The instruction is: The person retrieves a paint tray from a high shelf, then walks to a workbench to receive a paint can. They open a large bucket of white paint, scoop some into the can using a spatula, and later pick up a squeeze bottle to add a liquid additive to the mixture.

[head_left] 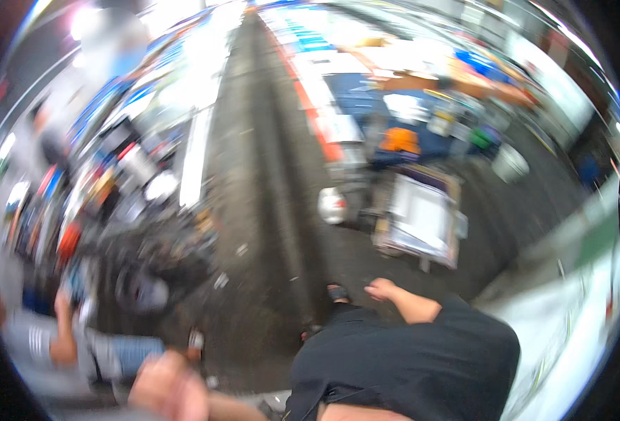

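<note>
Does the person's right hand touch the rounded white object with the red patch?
No, the right hand is apart from the rounded white object, and dark floor shows between them.

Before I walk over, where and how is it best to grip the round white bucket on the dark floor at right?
Likely the upper rim of the round white bucket, from the near side, facing you across dark floor. It seems upright and wider at the top, so it should offer a hold; blur leaves any handle unclear.
</note>
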`<state>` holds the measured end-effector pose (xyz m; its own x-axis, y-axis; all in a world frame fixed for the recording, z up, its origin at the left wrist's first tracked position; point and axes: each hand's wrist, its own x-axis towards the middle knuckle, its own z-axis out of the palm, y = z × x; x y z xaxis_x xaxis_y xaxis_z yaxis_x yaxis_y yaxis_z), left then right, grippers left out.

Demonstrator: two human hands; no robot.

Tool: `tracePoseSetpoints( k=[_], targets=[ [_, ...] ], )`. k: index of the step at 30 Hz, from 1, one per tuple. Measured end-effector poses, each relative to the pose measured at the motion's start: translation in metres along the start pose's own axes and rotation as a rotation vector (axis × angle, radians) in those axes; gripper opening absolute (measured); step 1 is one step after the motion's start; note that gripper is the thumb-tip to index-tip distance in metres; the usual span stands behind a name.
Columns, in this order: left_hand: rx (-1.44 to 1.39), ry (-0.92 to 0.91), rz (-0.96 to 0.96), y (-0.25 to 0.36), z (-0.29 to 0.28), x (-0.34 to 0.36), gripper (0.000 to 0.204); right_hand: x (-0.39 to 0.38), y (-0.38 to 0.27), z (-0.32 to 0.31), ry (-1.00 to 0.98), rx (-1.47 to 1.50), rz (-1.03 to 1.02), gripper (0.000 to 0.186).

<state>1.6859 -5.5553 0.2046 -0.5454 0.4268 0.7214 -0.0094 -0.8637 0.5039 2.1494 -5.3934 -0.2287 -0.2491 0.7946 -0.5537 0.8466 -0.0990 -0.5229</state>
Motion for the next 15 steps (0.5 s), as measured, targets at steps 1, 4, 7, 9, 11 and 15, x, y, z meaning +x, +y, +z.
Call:
tracePoseSetpoints(
  k=[1, 4, 7, 9, 11, 15],
  targets=[
    [-0.031, 0.017, -0.141, -0.002, -0.019, -0.022, 0.042, -0.006, 0.005, 0.003, -0.02, -0.104, -0.11, 0.062],
    [0.313, 0.209, -0.751, -0.014, -0.071, -0.108, 0.033, -0.022, 0.026, 0.013, -0.079, -0.164, -0.038, 0.062],
    [0.462, 0.551, -1.082, -0.004, -0.103, -0.185, 0.027, -0.039, 0.054, 0.014, -0.169, 0.036, 0.06, 0.04],
    [0.405, 0.717, -0.967, 0.001, -0.113, -0.216, 0.03, -0.037, 0.071, 0.011, -0.213, -0.049, 0.175, 0.038],
    [0.379, 0.807, -0.888, 0.002, -0.125, -0.229, 0.035, -0.021, 0.081, 0.005, -0.313, -0.181, 0.201, 0.039],
    [0.669, 0.8, -0.785, -0.026, -0.167, -0.222, 0.031, 0.046, 0.057, -0.016, -0.448, -0.428, -0.048, 0.039]
  ],
)
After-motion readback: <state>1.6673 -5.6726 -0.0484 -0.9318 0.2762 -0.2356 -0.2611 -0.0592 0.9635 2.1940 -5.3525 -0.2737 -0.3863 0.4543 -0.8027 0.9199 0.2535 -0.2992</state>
